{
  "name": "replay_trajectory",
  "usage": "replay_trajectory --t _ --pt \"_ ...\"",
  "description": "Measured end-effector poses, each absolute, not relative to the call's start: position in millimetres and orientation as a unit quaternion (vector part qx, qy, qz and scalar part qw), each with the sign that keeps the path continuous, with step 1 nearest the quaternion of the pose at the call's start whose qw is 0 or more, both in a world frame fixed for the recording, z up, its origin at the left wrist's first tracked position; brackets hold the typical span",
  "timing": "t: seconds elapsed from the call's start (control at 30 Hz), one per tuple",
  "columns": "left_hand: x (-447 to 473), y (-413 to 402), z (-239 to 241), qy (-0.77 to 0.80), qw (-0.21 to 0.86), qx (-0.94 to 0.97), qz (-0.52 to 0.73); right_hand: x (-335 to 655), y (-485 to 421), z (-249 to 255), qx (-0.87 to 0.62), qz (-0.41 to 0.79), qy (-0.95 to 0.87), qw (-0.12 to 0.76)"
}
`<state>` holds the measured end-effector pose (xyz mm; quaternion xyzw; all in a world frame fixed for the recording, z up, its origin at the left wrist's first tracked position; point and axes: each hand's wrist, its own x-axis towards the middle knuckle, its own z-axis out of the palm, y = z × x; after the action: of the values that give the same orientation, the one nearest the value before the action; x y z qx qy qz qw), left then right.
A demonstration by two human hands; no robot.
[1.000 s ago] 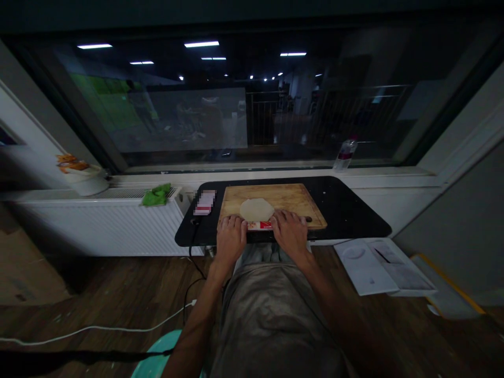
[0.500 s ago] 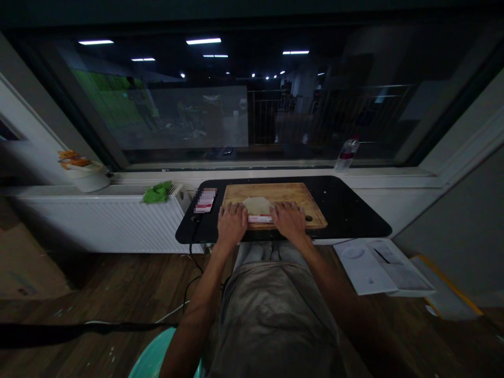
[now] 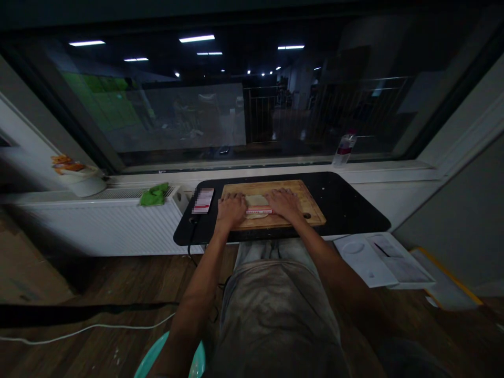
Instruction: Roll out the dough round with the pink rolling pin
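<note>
A wooden cutting board point(image 3: 303, 195) lies on a small black table point(image 3: 346, 207). On the board sits a flat pale round of dough point(image 3: 255, 200). Across it lies a rolling pin point(image 3: 259, 211) with a red and white wrapper showing between my hands. My left hand point(image 3: 230, 209) presses flat on the pin's left end. My right hand point(image 3: 284, 203) lies the same way on its right end. The fingers of both hands are stretched forward over the pin.
A phone point(image 3: 203, 200) lies on the table's left part, a cable hanging below it. A green cloth point(image 3: 154, 195) and a white bowl point(image 3: 83, 182) rest on the radiator sill. A plastic bottle point(image 3: 343, 148) stands by the window. Papers point(image 3: 384, 260) lie on the floor at right.
Both hands have pushed the rolling pin away from me, from the board's near edge up onto the dough. The dough is now partly covered by the pin.
</note>
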<state>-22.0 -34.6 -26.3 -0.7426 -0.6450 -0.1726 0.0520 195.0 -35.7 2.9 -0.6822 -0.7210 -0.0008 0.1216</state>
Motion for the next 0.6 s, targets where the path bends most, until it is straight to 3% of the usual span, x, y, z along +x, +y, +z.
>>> replay_trajectory --t 0.6 --pt "-25 -63 -41 -0.633 0.079 -0.743 -0.202 193 -68 -4 -0.663 -0.051 -0.738 0.116"
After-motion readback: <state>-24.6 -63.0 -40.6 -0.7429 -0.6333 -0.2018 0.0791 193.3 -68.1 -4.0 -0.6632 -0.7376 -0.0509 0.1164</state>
